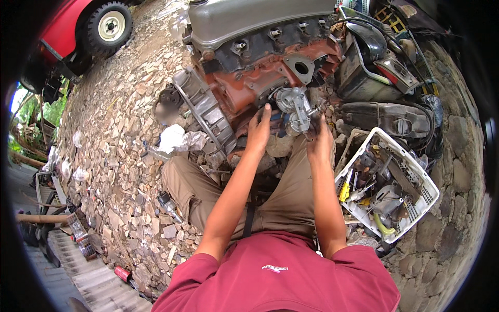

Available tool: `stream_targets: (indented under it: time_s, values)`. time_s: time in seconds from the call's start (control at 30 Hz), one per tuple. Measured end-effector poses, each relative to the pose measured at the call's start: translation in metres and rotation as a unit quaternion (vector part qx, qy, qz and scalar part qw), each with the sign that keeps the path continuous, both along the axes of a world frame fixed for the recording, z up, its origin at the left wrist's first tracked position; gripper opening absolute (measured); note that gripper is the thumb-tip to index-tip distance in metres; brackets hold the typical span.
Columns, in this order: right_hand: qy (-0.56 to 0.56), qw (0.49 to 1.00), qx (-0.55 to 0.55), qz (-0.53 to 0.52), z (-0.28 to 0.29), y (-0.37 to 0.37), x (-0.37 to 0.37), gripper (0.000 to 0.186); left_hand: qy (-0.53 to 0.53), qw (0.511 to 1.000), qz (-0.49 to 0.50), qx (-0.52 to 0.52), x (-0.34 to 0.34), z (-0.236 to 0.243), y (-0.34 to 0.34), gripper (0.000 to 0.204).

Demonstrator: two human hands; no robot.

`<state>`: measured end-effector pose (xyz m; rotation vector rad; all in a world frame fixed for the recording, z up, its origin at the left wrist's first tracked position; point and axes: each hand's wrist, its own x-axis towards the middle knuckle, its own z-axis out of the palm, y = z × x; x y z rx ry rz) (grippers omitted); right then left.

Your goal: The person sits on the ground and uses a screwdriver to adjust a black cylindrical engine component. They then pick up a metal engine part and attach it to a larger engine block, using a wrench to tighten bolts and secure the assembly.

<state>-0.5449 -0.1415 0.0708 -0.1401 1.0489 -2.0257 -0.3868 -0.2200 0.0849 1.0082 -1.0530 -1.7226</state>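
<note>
A silver cast-metal engine part (296, 109) with round housings, resembling a fuel pump, sits between my hands in front of the engine (241, 88). My right hand (320, 139) grips it along its right side, the fingers partly hidden behind it. To its left is my left hand (259, 132), one digit stretched upward and apart from the others; the remaining fingers are dark and partly hidden against the engine. I see a gap between that hand and the silver part. The engine has a reddish-brown block, a grey top cover and a bare metal housing at its left end.
At my right stands a white plastic crate (375, 136) of tools and metal parts. Behind it are a dark case (387, 117) and a black bin (358, 78), beside a stone wall (452, 182). White plastic (179, 139) lies left on the gravel (125, 156); a red vehicle (62, 26) stands far left.
</note>
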Motion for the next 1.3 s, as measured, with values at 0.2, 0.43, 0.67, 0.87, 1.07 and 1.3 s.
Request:
stream_targets:
  time_s: [0.2,0.43,0.67,0.87,1.07,1.3]
  values:
    - [-0.014,0.999,0.023,-0.027,-0.020,0.039,0.045,0.020,-0.072,0.995,-0.073,-0.016,0.063,0.012,0.029,0.054]
    - [0.020,0.984,0.089,0.152,-0.033,0.044,0.076,0.016,-0.052,0.998,-0.016,0.016,0.119,0.001,0.027,0.045]
    - [0.164,0.904,0.128,0.375,-0.051,0.022,0.137,0.024,-0.223,0.971,0.074,-0.048,0.211,-0.052,0.020,0.044]
    - [0.361,0.762,0.108,0.527,-0.058,-0.009,0.207,0.033,-0.323,0.929,0.180,0.000,0.295,-0.087,0.041,0.043]
    - [0.481,0.594,0.071,0.641,-0.119,-0.032,0.266,0.035,-0.243,0.887,0.351,0.176,0.346,-0.124,0.058,0.041]
    - [0.549,0.566,0.116,0.605,-0.214,-0.064,0.321,0.033,-0.550,0.752,0.279,0.232,0.366,-0.173,0.046,0.037]
